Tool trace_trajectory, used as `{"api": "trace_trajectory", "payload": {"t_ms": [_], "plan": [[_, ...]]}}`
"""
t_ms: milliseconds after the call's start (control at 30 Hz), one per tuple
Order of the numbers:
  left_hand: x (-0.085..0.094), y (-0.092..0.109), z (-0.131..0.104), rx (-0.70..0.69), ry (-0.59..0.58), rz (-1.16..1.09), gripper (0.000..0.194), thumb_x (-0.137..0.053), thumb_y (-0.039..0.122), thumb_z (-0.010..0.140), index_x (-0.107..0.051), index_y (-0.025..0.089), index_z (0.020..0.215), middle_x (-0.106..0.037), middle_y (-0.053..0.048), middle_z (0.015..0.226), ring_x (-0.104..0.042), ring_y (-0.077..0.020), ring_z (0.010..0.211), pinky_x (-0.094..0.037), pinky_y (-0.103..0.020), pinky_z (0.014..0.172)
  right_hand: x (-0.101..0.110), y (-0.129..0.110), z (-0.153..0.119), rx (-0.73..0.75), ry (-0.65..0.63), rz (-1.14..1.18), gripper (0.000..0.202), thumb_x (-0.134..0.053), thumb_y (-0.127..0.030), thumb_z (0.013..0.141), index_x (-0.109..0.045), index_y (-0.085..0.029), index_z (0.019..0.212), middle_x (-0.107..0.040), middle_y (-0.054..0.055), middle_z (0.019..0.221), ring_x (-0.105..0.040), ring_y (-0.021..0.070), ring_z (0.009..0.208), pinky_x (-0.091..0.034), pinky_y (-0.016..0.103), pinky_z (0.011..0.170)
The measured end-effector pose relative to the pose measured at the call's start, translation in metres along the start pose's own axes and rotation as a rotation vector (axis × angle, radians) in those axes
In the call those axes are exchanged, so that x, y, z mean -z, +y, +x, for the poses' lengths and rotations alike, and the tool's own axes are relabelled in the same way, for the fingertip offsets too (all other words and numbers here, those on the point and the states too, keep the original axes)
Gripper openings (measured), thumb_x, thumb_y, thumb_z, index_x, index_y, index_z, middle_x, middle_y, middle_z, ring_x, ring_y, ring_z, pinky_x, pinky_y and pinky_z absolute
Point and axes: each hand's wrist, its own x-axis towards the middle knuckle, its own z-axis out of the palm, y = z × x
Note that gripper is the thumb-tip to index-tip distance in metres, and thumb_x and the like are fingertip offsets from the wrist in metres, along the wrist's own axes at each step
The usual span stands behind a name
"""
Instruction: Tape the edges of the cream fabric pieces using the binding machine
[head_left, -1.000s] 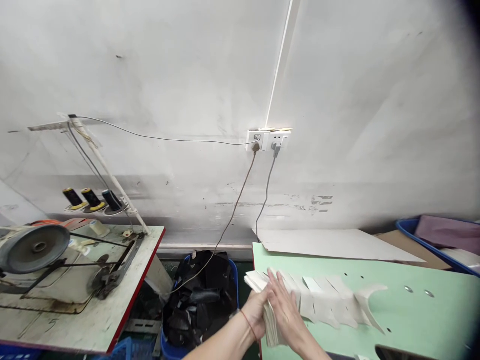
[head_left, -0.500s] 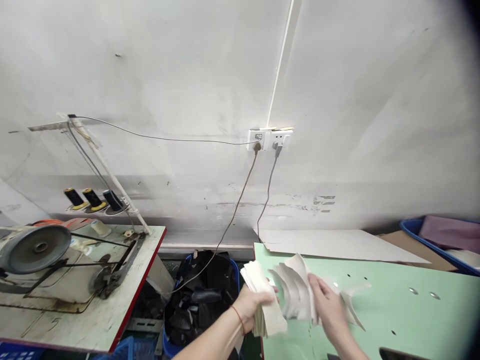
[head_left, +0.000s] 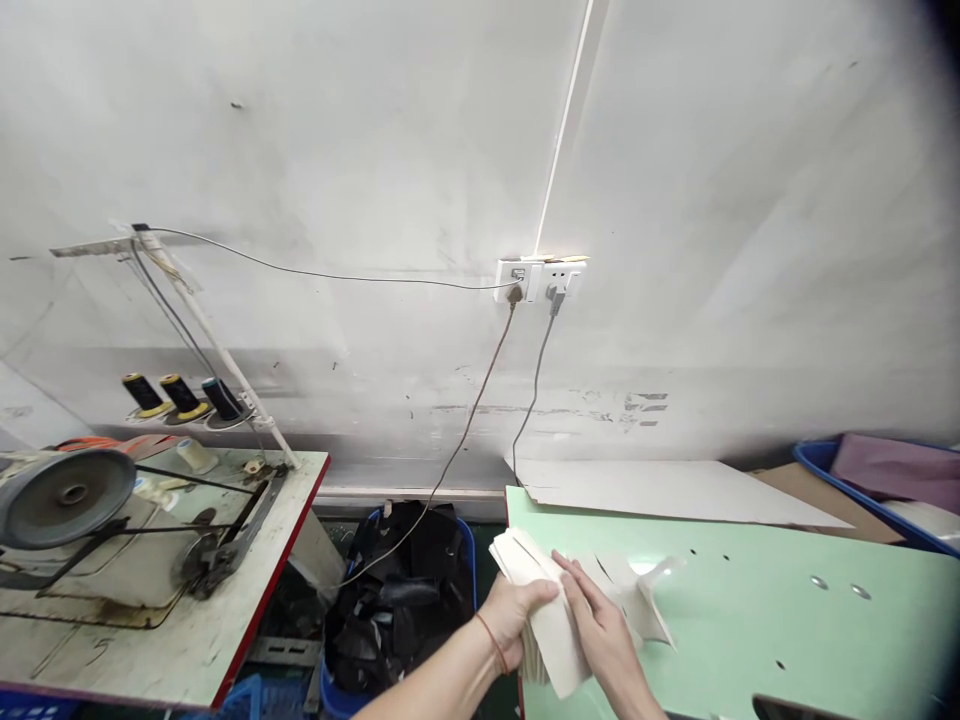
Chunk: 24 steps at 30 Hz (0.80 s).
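Note:
A stack of cream-white cut pieces [head_left: 559, 640] is gripped in my left hand [head_left: 510, 618], thumb on top, over the left edge of the green table [head_left: 750, 600]. My right hand [head_left: 600, 630] lies against the right side of that stack, its fingers together; whether it grips a piece is hidden. More white pieces [head_left: 637, 600], some curled, show behind and to the right of my right hand, above the green surface.
On the left stands a machine table [head_left: 262, 560] with a pulley wheel [head_left: 67, 497] and thread spools [head_left: 184, 395]. Between the tables is a blue bin of black scraps [head_left: 409, 590]. A blue container [head_left: 817, 455] stands far right. Cords hang from wall sockets [head_left: 540, 280].
My right hand has moved left, up against the stack in my left hand. The fanned pieces between my hands are now gathered or hidden. The curled piece on the right has shifted left.

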Motion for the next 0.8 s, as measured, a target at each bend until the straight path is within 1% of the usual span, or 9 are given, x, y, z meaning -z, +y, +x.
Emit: {"api": "trace_trajectory", "payload": {"t_ms": [67,167,267,367,433,500,567,667,800], "plan": [[-0.005,0.003,-0.001,-0.029,-0.01,0.016,0.056,-0.083,0.02,0.053,-0.064,0.009,0.104,-0.071,-0.015,0.096,-0.066,-0.0283,0.086,-0.048,-0.043,0.087,-0.004,-0.002,-0.003,0.009,0.025,0.02,0.07,-0.043,-0.068,0.08,-0.061,-0.018,0.125,-0.054,0.012,0.139,-0.044,0.0295,0.132,-0.035,0.043,0.109],[-0.012,0.007,-0.006,-0.016,-0.023,0.043,0.057,-0.082,0.017,0.052,-0.064,0.009,0.105,-0.07,-0.014,0.096,-0.065,-0.0271,0.087,-0.048,-0.041,0.087,-0.005,-0.001,-0.004,0.028,0.068,0.031,0.064,-0.054,-0.067,0.074,-0.067,-0.021,0.115,-0.062,0.01,0.13,-0.051,0.0285,0.125,-0.038,0.037,0.107],[-0.012,0.009,-0.012,0.05,-0.029,0.116,0.058,-0.082,0.012,0.045,-0.064,0.01,0.1,-0.069,-0.011,0.087,-0.065,-0.0254,0.079,-0.049,-0.039,0.08,0.014,0.005,0.007,-0.054,0.197,0.009,0.069,-0.053,-0.07,0.07,-0.068,-0.016,0.11,-0.07,0.014,0.114,-0.06,0.036,0.111,-0.048,0.045,0.095],[-0.005,0.008,-0.008,0.055,0.117,0.146,0.057,-0.086,0.018,0.042,-0.063,0.01,0.094,-0.066,-0.007,0.075,-0.063,-0.0236,0.07,-0.049,-0.04,0.074,0.034,0.005,0.015,-0.149,0.329,0.0,0.08,-0.045,-0.073,0.073,-0.062,-0.01,0.12,-0.068,0.02,0.115,-0.06,0.0412,0.108,-0.053,0.05,0.084],[0.0,0.006,-0.002,0.023,0.195,0.11,0.057,-0.087,0.032,0.049,-0.062,0.011,0.095,-0.067,-0.007,0.076,-0.064,-0.0234,0.072,-0.049,-0.04,0.078,0.03,-0.001,0.009,-0.123,0.285,0.013,0.077,-0.046,-0.072,0.075,-0.063,-0.013,0.121,-0.064,0.017,0.124,-0.056,0.0392,0.116,-0.05,0.049,0.092],[0.003,0.003,0.004,0.013,0.16,0.067,0.058,-0.085,0.04,0.056,-0.062,0.011,0.1,-0.069,-0.01,0.082,-0.066,-0.0246,0.079,-0.048,-0.04,0.084,0.012,-0.006,-0.006,-0.045,0.141,0.032,0.068,-0.05,-0.07,0.075,-0.067,-0.02,0.118,-0.062,0.011,0.129,-0.052,0.0346,0.123,-0.042,0.047,0.103],[0.004,0.0,0.006,0.022,0.109,0.032,0.057,-0.085,0.038,0.058,-0.063,0.01,0.103,-0.071,-0.012,0.086,-0.067,-0.0269,0.085,-0.047,-0.041,0.089,-0.008,-0.009,-0.021,0.031,0.04,0.055,0.068,-0.047,-0.065,0.081,-0.056,-0.023,0.132,-0.045,0.005,0.147,-0.036,0.028,0.137,-0.029,0.044,0.112],[0.004,-0.002,0.003,0.056,0.036,-0.022,0.056,-0.085,0.025,0.055,-0.064,0.008,0.104,-0.071,-0.015,0.089,-0.067,-0.0299,0.087,-0.046,-0.044,0.091,-0.018,-0.007,-0.024,0.023,0.052,0.038,0.07,-0.041,-0.064,0.085,-0.042,-0.025,0.143,-0.024,0.005,0.157,-0.018,0.0279,0.144,-0.019,0.052,0.114],[0.002,-0.001,-0.004,0.054,-0.076,-0.014,0.053,-0.08,0.016,0.055,-0.064,0.009,0.106,-0.071,-0.015,0.093,-0.067,-0.0288,0.085,-0.046,-0.045,0.09,-0.009,0.002,-0.005,0.015,0.052,0.017,0.066,-0.055,-0.067,0.073,-0.069,-0.019,0.115,-0.056,0.014,0.136,-0.03,0.0329,0.139,-0.03,0.05,0.11]]}}
